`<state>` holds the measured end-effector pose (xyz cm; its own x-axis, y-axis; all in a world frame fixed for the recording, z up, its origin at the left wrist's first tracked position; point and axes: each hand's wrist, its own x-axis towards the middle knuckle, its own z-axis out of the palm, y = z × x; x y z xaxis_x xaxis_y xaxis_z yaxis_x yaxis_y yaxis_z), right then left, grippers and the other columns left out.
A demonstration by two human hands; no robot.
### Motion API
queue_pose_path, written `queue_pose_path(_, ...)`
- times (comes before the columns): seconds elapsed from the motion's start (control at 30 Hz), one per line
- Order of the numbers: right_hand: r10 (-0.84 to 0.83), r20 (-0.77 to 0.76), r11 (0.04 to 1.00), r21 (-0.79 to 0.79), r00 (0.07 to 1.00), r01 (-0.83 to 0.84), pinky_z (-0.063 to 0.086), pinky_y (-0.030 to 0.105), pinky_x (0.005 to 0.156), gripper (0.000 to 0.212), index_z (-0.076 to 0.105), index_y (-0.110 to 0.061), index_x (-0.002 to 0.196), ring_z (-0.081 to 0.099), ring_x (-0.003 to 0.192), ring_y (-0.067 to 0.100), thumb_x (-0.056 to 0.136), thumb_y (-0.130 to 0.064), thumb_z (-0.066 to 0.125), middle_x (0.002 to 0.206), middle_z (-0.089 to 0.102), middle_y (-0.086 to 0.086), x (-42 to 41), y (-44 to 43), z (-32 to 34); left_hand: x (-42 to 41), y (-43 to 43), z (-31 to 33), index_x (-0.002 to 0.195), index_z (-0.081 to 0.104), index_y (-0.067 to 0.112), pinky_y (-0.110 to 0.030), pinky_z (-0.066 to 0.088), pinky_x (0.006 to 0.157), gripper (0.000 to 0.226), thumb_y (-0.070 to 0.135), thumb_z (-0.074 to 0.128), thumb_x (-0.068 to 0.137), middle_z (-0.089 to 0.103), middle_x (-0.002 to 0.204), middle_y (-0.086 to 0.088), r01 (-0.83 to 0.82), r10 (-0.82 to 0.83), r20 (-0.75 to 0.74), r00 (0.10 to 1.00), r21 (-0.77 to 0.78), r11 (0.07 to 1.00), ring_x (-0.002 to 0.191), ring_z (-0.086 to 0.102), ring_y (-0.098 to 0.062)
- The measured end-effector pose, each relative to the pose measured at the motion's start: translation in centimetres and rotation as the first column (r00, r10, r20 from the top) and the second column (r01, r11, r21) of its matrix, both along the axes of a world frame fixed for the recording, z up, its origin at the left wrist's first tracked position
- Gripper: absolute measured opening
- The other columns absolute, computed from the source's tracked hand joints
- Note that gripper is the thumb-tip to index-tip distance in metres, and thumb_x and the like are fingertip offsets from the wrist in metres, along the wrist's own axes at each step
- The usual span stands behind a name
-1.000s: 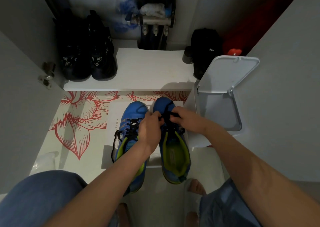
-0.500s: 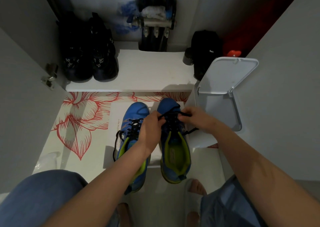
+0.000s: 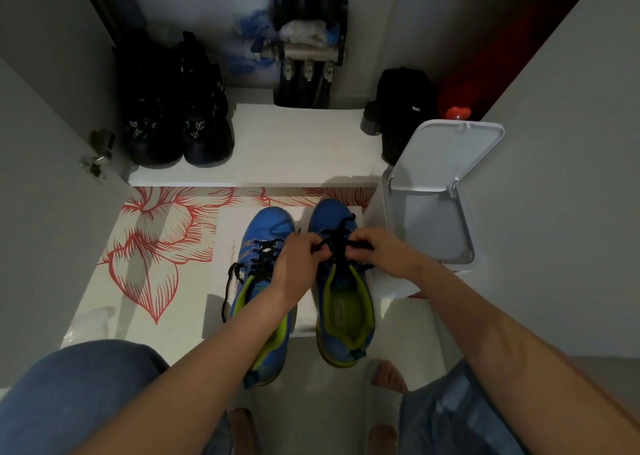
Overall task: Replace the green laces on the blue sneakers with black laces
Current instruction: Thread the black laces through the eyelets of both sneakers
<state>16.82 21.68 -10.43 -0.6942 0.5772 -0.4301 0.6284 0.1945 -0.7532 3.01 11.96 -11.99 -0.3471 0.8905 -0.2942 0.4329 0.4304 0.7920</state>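
Far left: grey door (image 3: 41, 177), metal hinge (image 3: 97, 156) on its edge. Low beside it, on the floor: clear bag (image 3: 88, 323), contents not discernible. Floor covering: pale mat (image 3: 149, 246) with red flower outlines. Behind the mat: white shelf (image 3: 294, 142), one step up, carrying black shoes (image 3: 173, 115) at its left end. Rear wall, centre: pipe manifold (image 3: 301, 52) against a dark panel.

On the mat: white sheet (image 3: 235, 222) under both sneakers, toes pointing away.
- Left sneaker (image 3: 266, 222): blue, lime lining, threaded with left lace (image 3: 263, 253), black, one loose end trailing off the left side onto the sheet.
- Left hand (image 3: 298, 264): fingers curled, pinching right lace (image 3: 341, 236), also black, over the throat of right sneaker (image 3: 346, 316).
- Right hand (image 3: 384, 253): fingers curled, pinching the same lace from the other side.
- Right sneaker: just beside left sneaker, heel past the sheet's near edge.

Right of the sneakers: white bin (image 3: 464, 264), lid (image 3: 446, 156) tilted up. Behind it on the shelf: black bag (image 3: 405, 108) and red object (image 3: 457, 111), type not discernible. Far right: plain grey wall (image 3: 571, 142).
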Motion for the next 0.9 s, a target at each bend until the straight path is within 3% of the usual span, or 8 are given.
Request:
queue_pose_path(0.1, 0.014, -0.027, 1.000, 0.007, 1.000, -0.014, 0.040, 0.013, 0.066, 0.008, 0.054, -0.005, 0.100, 0.049, 0.076, 0.007, 0.096, -0.011, 0.050, 0.082, 0.050, -0.004, -0.6, -0.4, 0.2, 0.3, 0.2, 0.2, 0.112, 0.056, 0.001, -0.033, 0.045, 0.088, 0.022, 0.015, 0.047, 0.098, 0.054, 0.116, -0.017, 0.043, -0.046, -0.157, 0.987, -0.023, 0.999, 0.100, 0.057, -0.027)
queue_pose_path(0.17, 0.011, -0.035, 1.000, -0.001, 0.999, -0.011, 0.041, 0.016, 0.068, 0.008, 0.055, -0.005, 0.099, 0.050, 0.075, 0.006, 0.095, -0.011, 0.051, 0.084, 0.052, -0.001, -0.7, -0.5, 0.3, 0.4, 0.0, 0.4, 0.117, 0.054, 0.003, -0.026, 0.042, 0.087, 0.025, 0.017, 0.047, 0.098, 0.050, 0.120, -0.012, 0.045, -0.039, -0.196, 0.980, 0.025, 0.999, 0.106, 0.054, -0.026)
queue_pose_path(0.3, -0.091, -0.054, 0.995, 0.025, 0.994, 0.092, 0.041, 0.003, 0.061, 0.016, 0.061, 0.003, 0.102, 0.051, 0.073, 0.005, 0.090, -0.006, 0.060, 0.083, 0.055, 0.000, -0.1, 0.2, 0.6, 0.4, -0.1, 0.5, 0.107, 0.057, -0.002, -0.014, 0.035, 0.077, 0.018, 0.010, 0.048, 0.096, 0.051, 0.109, -0.017, 0.062, -0.058, -0.082, 0.995, 0.047, 0.997, 0.093, 0.052, -0.021)
queue_pose_path(0.4, -0.098, 0.014, 0.995, -0.019, 0.995, 0.098, 0.039, 0.001, 0.054, 0.014, 0.065, 0.001, 0.097, 0.053, 0.067, 0.004, 0.086, -0.007, 0.065, 0.073, 0.057, -0.003, 1.2, 0.9, 0.6, -0.2, -0.5, 0.4, 0.091, 0.060, 0.001, -0.018, 0.038, 0.066, 0.015, 0.013, 0.051, 0.096, 0.058, 0.090, -0.012, -0.028, 0.027, 0.046, 0.999, 0.030, 0.999, 0.082, 0.055, -0.021)
queue_pose_path(0.47, -0.071, 0.033, 0.995, -0.068, 0.997, 0.074, 0.041, 0.001, 0.058, 0.014, 0.066, 0.000, 0.097, 0.054, 0.068, 0.000, 0.084, -0.005, 0.067, 0.074, 0.059, -0.004, 1.9, 0.8, 0.5, -0.4, -0.8, 0.3, 0.095, 0.063, 0.001, -0.022, 0.040, 0.068, 0.016, 0.015, 0.055, 0.094, 0.060, 0.086, -0.008, -0.018, 0.020, 0.094, 0.995, -0.027, 0.999, 0.081, 0.056, -0.017)
queue_pose_path(0.63, -0.069, -0.023, 0.996, -0.054, 0.997, 0.068, 0.044, 0.009, 0.072, 0.017, 0.064, 0.001, 0.100, 0.057, 0.087, 0.013, 0.082, 0.000, 0.067, 0.092, 0.063, 0.007, 1.6, 0.1, 0.1, 0.0, -1.0, 0.7, 0.091, 0.063, 0.001, -0.026, 0.043, 0.071, 0.006, 0.006, 0.060, 0.089, 0.059, 0.082, -0.006, 0.000, -0.002, 0.140, 0.990, 0.018, 1.000, 0.079, 0.056, -0.016)
queue_pose_path(0.8, 0.006, -0.013, 0.999, -0.053, 1.000, -0.007, 0.043, 0.021, 0.078, 0.010, 0.060, -0.001, 0.098, 0.054, 0.089, 0.017, 0.090, -0.006, 0.060, 0.087, 0.058, 0.004, 1.3, -0.2, 0.1, 0.6, -0.9, 0.5, 0.102, 0.056, -0.002, -0.022, 0.037, 0.075, 0.015, 0.008, 0.048, 0.096, 0.046, 0.095, -0.015, 0.061, -0.061, 0.025, 0.998, 0.004, 0.998, 0.080, 0.046, -0.020)
queue_pose_path(0.9, 0.043, 0.026, 0.998, -0.055, 0.999, -0.041, 0.044, 0.034, 0.089, 0.021, 0.058, -0.002, 0.110, 0.055, 0.095, 0.020, 0.095, -0.017, 0.053, 0.099, 0.059, 0.009, 1.1, -0.4, 0.1, 0.4, -0.8, 0.8, 0.105, 0.051, -0.002, -0.038, 0.041, 0.075, 0.016, 0.009, 0.042, 0.099, 0.044, 0.095, -0.020, 0.059, -0.060, 0.055, 0.997, 0.012, 0.998, 0.077, 0.045, -0.032)
